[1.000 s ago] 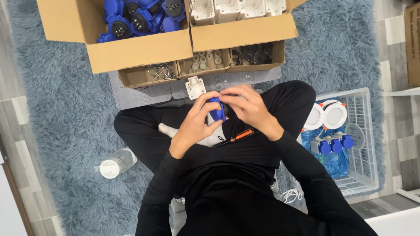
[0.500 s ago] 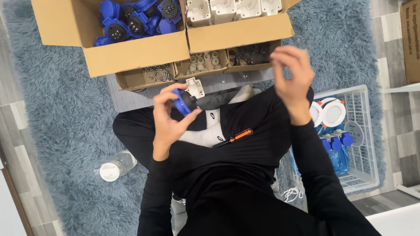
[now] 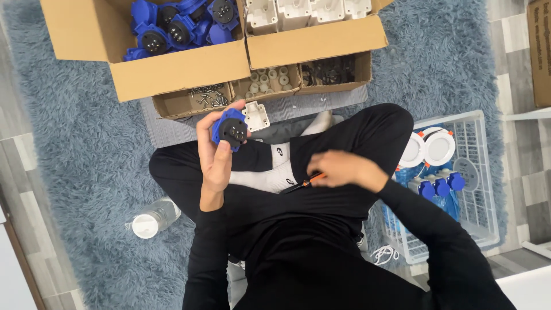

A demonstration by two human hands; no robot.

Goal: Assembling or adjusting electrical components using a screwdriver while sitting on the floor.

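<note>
We held the round blue plastic socket with its black pin face (image 3: 231, 128) in our left hand (image 3: 217, 150), the grip closed around its rim between thumb and fingers, the black face turned up toward us above the left knee. Our right hand (image 3: 343, 170) lay on the lap, its grip closing on the slim black screwdriver with the orange collar (image 3: 304, 182); whether the fingers had fully wrapped the handle we could not tell.

To do this step well, we judged it best to keep the socket's face level and steady, the fingers clear of the black centre, and to take the screwdriver well up on its handle so that the tip could be aimed.

Just beyond the socket a small white plastic housing (image 3: 256, 116) lay on the grey mat (image 3: 172, 133). Further out stood the cardboard box of blue sockets (image 3: 172, 68), the tray of screws (image 3: 208, 97), and, to our right, a white wire basket (image 3: 476, 189). A clear bottle (image 3: 150, 219) lay on the shaggy blue rug (image 3: 92, 166).
</note>
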